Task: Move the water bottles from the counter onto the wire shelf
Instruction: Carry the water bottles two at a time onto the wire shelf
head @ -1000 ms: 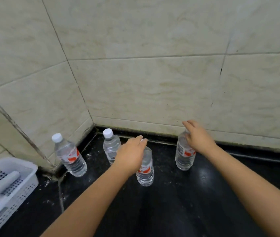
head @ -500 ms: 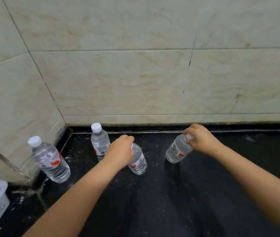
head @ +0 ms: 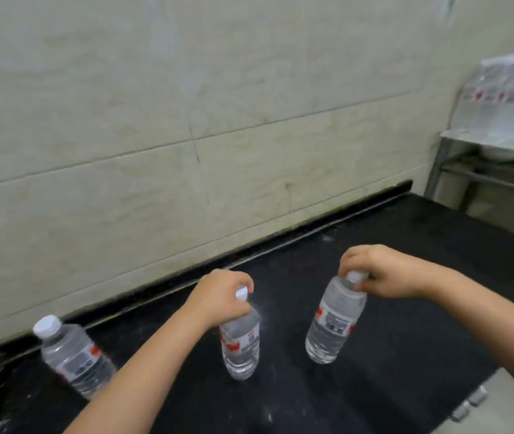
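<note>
My left hand (head: 222, 297) grips a clear water bottle (head: 240, 346) by its white-capped neck, and the bottle hangs upright over the black counter (head: 406, 277). My right hand (head: 384, 272) holds a second water bottle (head: 334, 324) by its cap; this bottle tilts slightly, its base toward the left. A third bottle (head: 72, 355) with a white cap and a red-and-white label stands on the counter at the lower left, partly behind my left forearm. The wire shelf (head: 494, 151) stands at the far right beyond the counter's end.
A shrink-wrapped pack of bottles (head: 506, 98) sits on the shelf's top level, and a white bowl (head: 497, 153) rests on a lower one. A cream tiled wall (head: 186, 120) runs behind the counter. The counter's front edge (head: 484, 389) is at the lower right.
Both bottles have come up off the counter in my hands. The view has swung right: the shelf has come into sight, and the white basket and leftmost bottle have left the frame.
</note>
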`<state>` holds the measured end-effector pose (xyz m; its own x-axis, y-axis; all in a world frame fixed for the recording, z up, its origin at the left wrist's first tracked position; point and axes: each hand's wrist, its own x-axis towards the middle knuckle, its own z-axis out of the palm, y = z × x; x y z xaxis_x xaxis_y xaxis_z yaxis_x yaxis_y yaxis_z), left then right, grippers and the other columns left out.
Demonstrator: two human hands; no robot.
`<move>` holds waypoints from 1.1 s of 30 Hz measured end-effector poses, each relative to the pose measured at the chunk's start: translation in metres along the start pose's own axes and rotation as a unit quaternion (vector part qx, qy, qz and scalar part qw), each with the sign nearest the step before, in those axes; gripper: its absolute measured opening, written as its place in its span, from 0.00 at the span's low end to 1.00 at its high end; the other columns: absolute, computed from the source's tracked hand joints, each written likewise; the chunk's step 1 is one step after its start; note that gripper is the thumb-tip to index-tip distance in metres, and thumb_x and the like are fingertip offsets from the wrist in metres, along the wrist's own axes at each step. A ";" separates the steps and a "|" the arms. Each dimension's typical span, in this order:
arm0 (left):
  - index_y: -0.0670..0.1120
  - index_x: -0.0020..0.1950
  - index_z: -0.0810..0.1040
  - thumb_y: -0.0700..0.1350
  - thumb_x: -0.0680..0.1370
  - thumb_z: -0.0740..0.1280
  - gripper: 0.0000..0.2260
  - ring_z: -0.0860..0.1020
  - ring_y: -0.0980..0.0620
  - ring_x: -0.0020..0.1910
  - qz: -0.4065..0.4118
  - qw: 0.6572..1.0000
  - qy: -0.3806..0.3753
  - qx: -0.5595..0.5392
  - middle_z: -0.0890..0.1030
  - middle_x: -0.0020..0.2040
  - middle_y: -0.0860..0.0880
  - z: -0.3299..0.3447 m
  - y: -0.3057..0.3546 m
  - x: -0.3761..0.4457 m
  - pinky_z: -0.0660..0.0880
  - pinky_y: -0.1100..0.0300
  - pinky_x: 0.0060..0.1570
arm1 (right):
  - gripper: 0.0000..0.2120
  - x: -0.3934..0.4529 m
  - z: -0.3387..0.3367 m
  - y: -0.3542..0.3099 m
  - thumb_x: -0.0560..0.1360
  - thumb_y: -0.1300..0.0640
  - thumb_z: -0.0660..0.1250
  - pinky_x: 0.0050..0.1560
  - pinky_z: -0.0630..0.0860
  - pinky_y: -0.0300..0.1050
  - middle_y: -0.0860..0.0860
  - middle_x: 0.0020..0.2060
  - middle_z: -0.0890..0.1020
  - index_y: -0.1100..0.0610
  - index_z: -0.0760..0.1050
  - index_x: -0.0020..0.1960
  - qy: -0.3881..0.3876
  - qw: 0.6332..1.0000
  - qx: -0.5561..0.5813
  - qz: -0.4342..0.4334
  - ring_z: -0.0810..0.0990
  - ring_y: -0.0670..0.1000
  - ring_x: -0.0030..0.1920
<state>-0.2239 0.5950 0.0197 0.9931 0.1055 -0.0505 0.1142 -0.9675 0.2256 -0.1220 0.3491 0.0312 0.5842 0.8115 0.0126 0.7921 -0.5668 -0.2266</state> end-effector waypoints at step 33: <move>0.45 0.49 0.79 0.37 0.71 0.67 0.09 0.72 0.52 0.43 0.331 0.916 0.201 -0.102 0.74 0.42 0.53 -0.028 0.676 0.369 0.65 0.64 0.38 | 0.15 -0.293 -0.294 0.561 0.73 0.62 0.67 0.48 0.67 0.30 0.46 0.50 0.74 0.61 0.74 0.59 0.286 0.950 -0.036 0.117 0.73 0.46 0.54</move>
<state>0.2208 -0.0141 0.1804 0.7710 -0.3721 0.5167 -0.5542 -0.7918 0.2568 0.2029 -0.2484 0.1870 0.7301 0.4640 0.5016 0.6267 -0.7473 -0.2209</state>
